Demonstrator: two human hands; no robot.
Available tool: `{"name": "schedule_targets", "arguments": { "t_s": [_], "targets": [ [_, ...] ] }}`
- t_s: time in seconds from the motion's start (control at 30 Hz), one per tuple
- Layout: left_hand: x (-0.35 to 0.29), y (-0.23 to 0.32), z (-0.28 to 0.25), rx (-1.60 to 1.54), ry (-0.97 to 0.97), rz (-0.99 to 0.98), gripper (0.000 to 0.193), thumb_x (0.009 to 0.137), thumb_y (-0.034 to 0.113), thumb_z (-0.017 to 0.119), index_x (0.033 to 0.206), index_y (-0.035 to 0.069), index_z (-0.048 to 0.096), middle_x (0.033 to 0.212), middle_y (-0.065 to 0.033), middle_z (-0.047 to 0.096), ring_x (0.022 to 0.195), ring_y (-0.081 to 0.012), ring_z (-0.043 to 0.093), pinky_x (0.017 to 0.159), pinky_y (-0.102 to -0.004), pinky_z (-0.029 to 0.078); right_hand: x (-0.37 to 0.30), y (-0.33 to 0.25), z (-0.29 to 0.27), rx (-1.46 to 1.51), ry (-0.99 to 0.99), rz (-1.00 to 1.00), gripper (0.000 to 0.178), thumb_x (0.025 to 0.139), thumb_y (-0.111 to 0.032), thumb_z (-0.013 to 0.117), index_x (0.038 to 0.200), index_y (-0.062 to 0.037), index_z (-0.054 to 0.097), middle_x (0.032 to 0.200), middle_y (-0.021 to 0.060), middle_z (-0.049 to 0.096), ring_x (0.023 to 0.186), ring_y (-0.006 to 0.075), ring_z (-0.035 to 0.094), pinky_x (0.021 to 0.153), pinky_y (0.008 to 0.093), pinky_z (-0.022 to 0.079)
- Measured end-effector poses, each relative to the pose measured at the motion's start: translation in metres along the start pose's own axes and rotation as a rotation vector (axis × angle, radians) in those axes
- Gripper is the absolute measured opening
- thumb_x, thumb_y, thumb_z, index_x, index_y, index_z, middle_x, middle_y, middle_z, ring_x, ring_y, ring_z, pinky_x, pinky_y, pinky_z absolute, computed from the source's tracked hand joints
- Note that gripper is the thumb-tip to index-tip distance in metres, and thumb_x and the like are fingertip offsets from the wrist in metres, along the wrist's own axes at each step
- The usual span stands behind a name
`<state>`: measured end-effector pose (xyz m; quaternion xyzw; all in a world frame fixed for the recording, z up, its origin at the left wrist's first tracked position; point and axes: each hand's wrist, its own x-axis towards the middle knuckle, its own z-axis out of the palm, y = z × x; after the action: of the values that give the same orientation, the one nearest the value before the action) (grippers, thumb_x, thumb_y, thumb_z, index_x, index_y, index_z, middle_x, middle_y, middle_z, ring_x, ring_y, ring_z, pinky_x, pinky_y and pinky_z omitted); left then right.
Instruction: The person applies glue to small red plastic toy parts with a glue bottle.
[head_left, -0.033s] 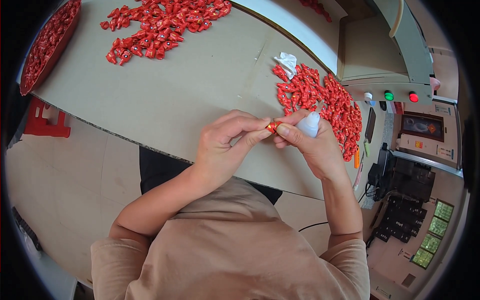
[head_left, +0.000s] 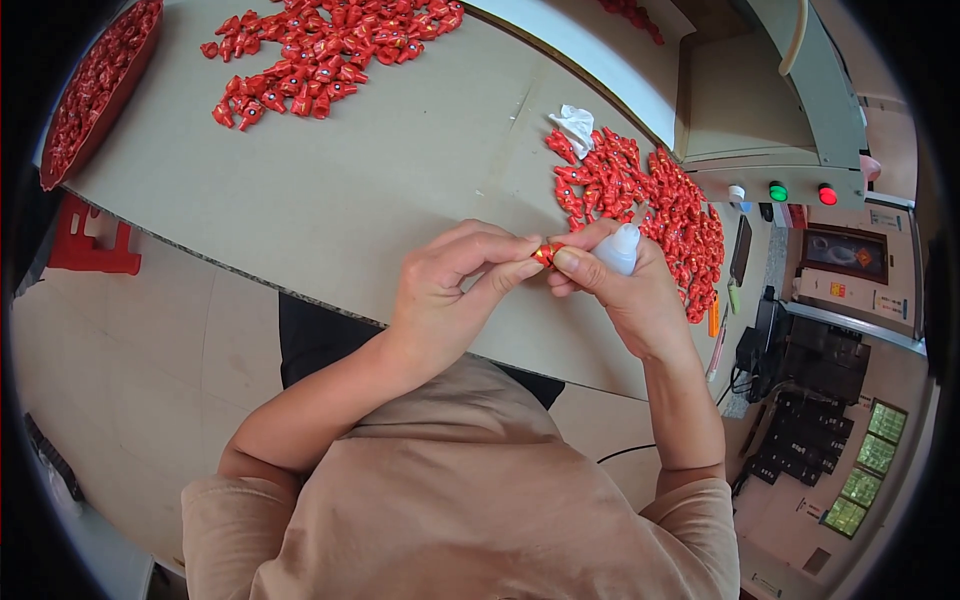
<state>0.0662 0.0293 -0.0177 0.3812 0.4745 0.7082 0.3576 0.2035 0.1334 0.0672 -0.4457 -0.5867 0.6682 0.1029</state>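
Between my two hands, just above the near part of the table, is a small red piece with yellow markings (head_left: pixel 543 254). The thumb and forefinger of my left hand (head_left: pixel 455 275) pinch its left end. My right hand (head_left: pixel 625 285) grips the other end with thumb and fingers, so much of the piece is covered. A small white squeeze bottle (head_left: pixel 619 252) is also tucked in my right hand, its pale tip pointing up and away from me. Beyond that hand lies a dense pile of similar red pieces (head_left: pixel 685 215), with a crumpled white tissue (head_left: pixel 574 130) at its far left edge.
Another spread of red pieces (head_left: pixel 320 60), some with eye-like dots, covers the far left tabletop (head_left: pixel 400 150). A red tray (head_left: pixel 140 70) full of pieces stands at the left edge. At the right is a grey machine housing (head_left: pixel 775 182) with coloured buttons. Below, a red stool (head_left: pixel 95 245).
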Motion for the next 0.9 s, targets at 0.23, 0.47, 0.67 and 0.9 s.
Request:
{"name": "schedule_targets", "arguments": {
  "t_s": [0.23,0.47,0.67,0.9],
  "targets": [
    [0.000,-0.001,0.001,-0.020,0.012,0.004,0.011,0.085,0.004,0.067,0.095,0.003,0.069,0.087,-0.0067,0.067,0.078,-0.0135,0.062,0.066,-0.0249,0.050,0.001,0.002,-0.001,0.014,-0.001,-0.007,0.014,0.087,-0.011,0.068,0.096,-0.0005,0.065,0.086,0.0054,0.067,0.073,0.0099,0.061,0.070,0.0243,0.050],
    [0.002,0.001,0.001,0.006,0.012,0.001,0.010,0.085,0.003,0.066,0.095,0.003,0.069,0.087,-0.0066,0.066,0.079,-0.0130,0.062,0.067,-0.0245,0.050,0.002,0.001,0.000,0.021,-0.002,-0.014,0.015,0.087,-0.012,0.068,0.096,0.0000,0.065,0.085,0.0057,0.066,0.074,0.0101,0.061,0.069,0.0240,0.051],
    [0.002,0.001,0.000,-0.113,0.043,-0.066,0.013,0.088,0.002,0.063,0.101,0.002,0.066,0.095,-0.0055,0.065,0.084,-0.0105,0.061,0.072,-0.0236,0.050,0.006,0.000,0.006,0.055,0.004,-0.029,0.018,0.088,-0.013,0.067,0.099,0.0006,0.065,0.088,0.0062,0.067,0.075,0.0105,0.062,0.070,0.0240,0.051],
    [0.011,0.009,-0.007,-0.433,-0.019,-0.365,0.020,0.094,0.017,0.059,0.106,0.001,0.059,0.090,-0.0038,0.063,0.085,-0.0101,0.061,0.079,-0.0242,0.051,0.005,-0.005,0.008,-0.048,0.046,-0.094,0.025,0.090,-0.017,0.065,0.106,0.0021,0.063,0.091,0.0065,0.067,0.079,0.0105,0.063,0.072,0.0243,0.053]
  ]
}}
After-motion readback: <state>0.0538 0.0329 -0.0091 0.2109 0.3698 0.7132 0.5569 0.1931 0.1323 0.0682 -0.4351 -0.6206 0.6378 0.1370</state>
